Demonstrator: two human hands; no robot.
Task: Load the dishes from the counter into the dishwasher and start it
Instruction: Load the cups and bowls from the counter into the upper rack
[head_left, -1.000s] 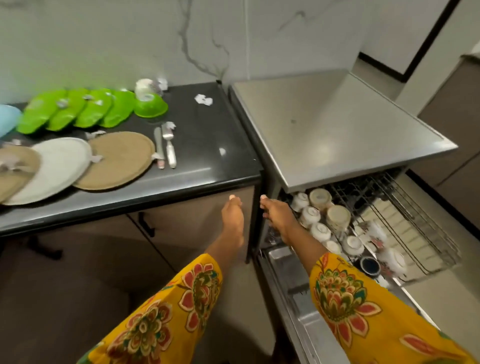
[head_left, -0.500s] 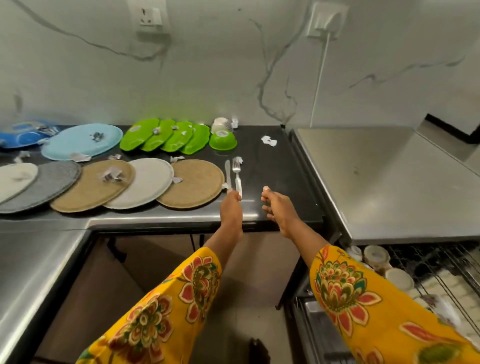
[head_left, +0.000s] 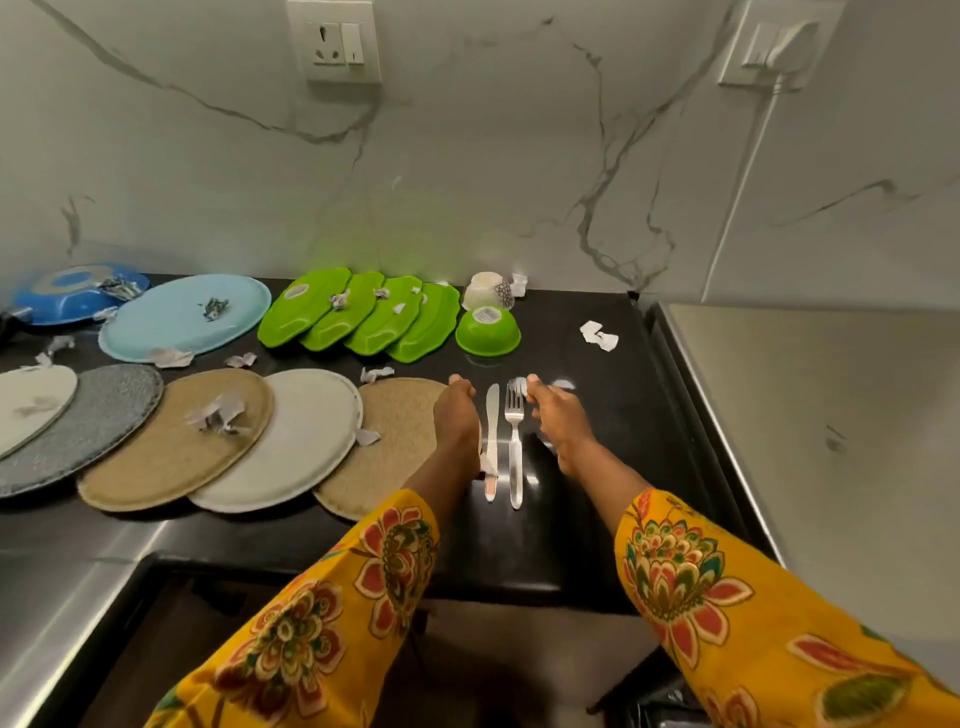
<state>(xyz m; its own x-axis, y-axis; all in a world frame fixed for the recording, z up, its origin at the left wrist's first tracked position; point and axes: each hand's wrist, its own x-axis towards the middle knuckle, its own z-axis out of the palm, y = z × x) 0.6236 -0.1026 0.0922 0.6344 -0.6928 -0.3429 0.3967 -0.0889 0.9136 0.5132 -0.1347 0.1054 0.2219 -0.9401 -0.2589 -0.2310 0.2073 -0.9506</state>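
A knife and a fork lie side by side on the black counter. My left hand hovers just left of the knife, fingers straight, over the edge of a tan plate. To the right of the fork is my right hand, fingers loosely extended, holding nothing. A green bowl stands upside down behind the cutlery, with a white cup on its side behind it. Several green leaf-shaped plates overlap to the left of the bowl.
Overlapping round plates, white, tan and grey, line the counter's front, strewn with paper scraps. A light blue platter and a blue bowl sit at the back left. The dishwasher's steel top is on the right.
The view has swung left from the open dishwasher rack to the counter. Both hands have moved forward over the counter and now flank the knife and fork.
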